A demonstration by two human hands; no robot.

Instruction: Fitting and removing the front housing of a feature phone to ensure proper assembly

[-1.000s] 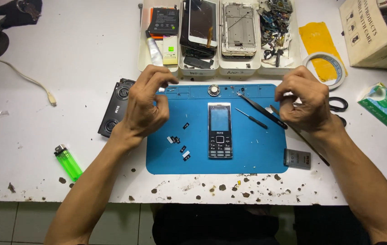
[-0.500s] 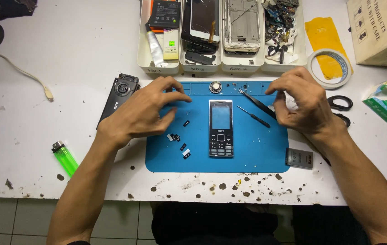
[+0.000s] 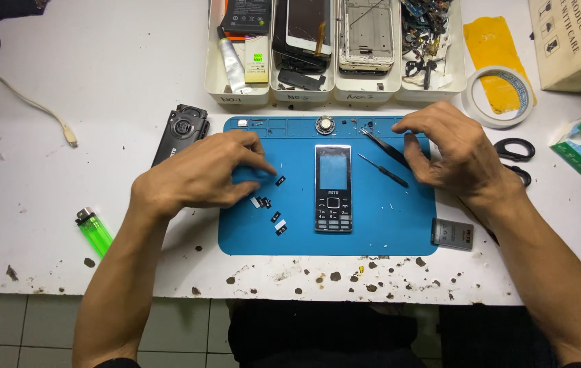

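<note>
keypad phone (image 3: 333, 188) — black, flat on blue mat (image 3: 386, 225) | left hand (image 3: 202, 174), right hand (image 3: 457, 150) — grip empty

The left hand (image 3: 202, 174) was lowered from its raised, curled pose and spread flat over the blue mat (image 3: 386, 232), fingertips beside the small black parts (image 3: 270, 204). The right hand (image 3: 457, 153) was opened slightly near the tweezers (image 3: 386, 148).

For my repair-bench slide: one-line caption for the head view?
Left hand by small black parts, right hand near tweezers, keypad phone between.
</note>
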